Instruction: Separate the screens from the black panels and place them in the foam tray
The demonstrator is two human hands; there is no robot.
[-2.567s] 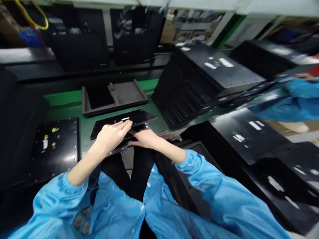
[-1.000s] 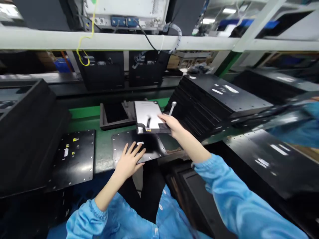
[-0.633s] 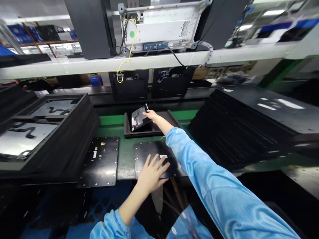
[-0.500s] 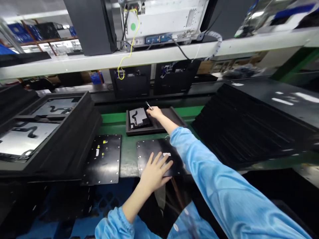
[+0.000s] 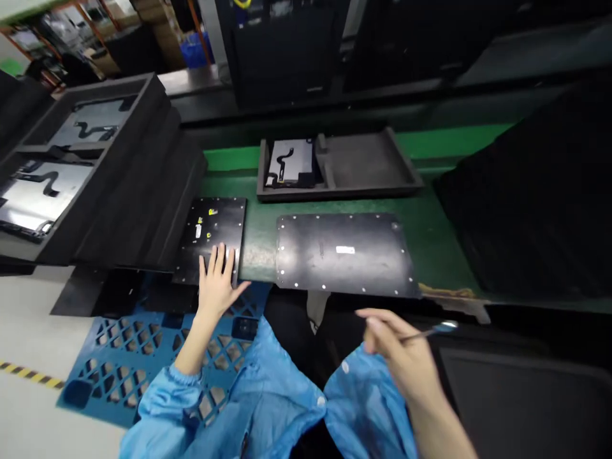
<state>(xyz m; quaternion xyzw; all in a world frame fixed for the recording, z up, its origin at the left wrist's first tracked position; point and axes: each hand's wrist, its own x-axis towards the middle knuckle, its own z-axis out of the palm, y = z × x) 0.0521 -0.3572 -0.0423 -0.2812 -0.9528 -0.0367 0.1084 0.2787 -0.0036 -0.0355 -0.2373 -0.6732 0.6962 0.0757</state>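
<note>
Left hand (image 5: 216,288) is spreading over the yellow-marked plate (image 5: 225,222); right hand (image 5: 406,360) is gripping a thin tool (image 5: 431,332).

The hands are staying well apart: the left is reaching over the plate's near edge with its fingers fanned out, while the right is closing its fingers around the tool just off the near edge of the green surface (image 5: 433,223). A wider black plate (image 5: 344,271) is lying between and beyond them, touching neither. Behind it, a divided tray (image 5: 373,162) is holding a silver-backed panel (image 5: 295,159) in its left compartment, out of contact with both hands. A foam tray stack (image 5: 143,172) is standing left of the yellow-marked plate.
</note>
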